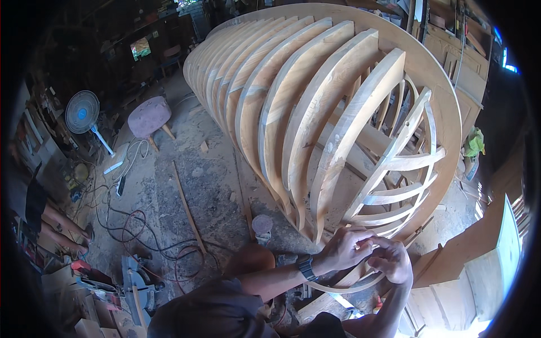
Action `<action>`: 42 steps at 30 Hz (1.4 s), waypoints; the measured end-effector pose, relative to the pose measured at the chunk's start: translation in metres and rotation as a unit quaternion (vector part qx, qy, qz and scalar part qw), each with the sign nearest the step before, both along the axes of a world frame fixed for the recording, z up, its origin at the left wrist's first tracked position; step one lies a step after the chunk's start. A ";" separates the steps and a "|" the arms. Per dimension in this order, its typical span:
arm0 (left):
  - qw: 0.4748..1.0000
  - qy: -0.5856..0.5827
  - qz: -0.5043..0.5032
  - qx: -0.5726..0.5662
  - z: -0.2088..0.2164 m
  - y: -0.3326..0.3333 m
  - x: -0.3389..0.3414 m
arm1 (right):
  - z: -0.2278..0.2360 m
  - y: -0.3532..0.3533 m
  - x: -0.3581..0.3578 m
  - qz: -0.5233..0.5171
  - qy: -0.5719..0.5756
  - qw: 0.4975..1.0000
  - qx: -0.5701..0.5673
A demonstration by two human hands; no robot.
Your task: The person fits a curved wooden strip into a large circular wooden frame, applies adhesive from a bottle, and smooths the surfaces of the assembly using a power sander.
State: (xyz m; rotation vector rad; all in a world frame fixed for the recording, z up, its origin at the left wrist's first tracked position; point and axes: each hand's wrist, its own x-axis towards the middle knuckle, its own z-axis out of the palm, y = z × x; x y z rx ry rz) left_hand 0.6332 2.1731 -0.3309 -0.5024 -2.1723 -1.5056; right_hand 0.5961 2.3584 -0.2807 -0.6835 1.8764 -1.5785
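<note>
By curved, pale wooden ribs (350, 134), the left hand (342, 248) meets the right hand (393, 262), each grip's state unclear

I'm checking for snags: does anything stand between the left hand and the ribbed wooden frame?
Nothing visible does. The left hand is at the near end of the ribbed wooden frame, with the right hand beside it, not in between. Whether it touches the wood is unclear.

Ribbed frame (336, 152) stretching ahead, left hand (341, 249) and right hand (393, 260) together at its near end. Left of it, a stool (149, 116), then a fan (83, 111) farther out; nearer, a stick (189, 207) on the floor (214, 186) alongside it. Boards (451, 298) to its near right.
</note>
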 end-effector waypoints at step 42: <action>0.998 0.034 -0.047 -0.026 -0.001 -0.003 -0.003 | -0.004 0.001 0.004 -0.007 0.046 0.998 0.033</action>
